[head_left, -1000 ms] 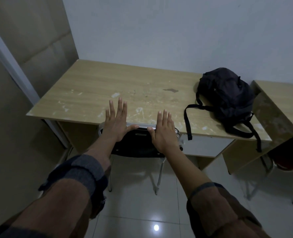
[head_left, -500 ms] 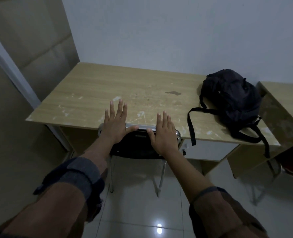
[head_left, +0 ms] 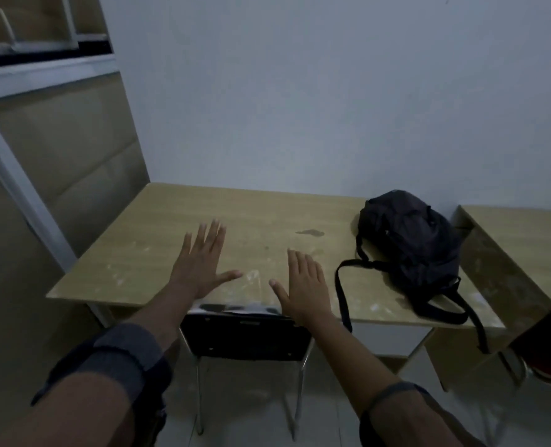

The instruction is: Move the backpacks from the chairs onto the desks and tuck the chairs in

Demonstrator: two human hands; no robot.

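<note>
1. Desk [head_left: 177, 221]: light wood, scuffed top, pushed into the room corner. A second desk [head_left: 526, 240] butts against its right end; nothing lies on the part of it in view.
2. Chair [head_left: 246, 337]: dark backrest right at the near desk edge, seat under the top. Looks tucked in, so this station reads as done.
3. Backpack [head_left: 409, 250]: black, lying on the right end of the first desk, straps trailing over the front edge. Zipped or not, contents: cannot tell.
4. Second chair [head_left: 545, 346]: only a dark corner shows at the far right under the second desk. Probably next; whether a bag sits on it is hidden.
5. Left hand [head_left: 200, 269]: flat, fingers straight and slightly spread, above the chair back, holding nothing.
6. Right hand [head_left: 303, 285]: same, fingers straight and close together, thumb out, empty.
</note>
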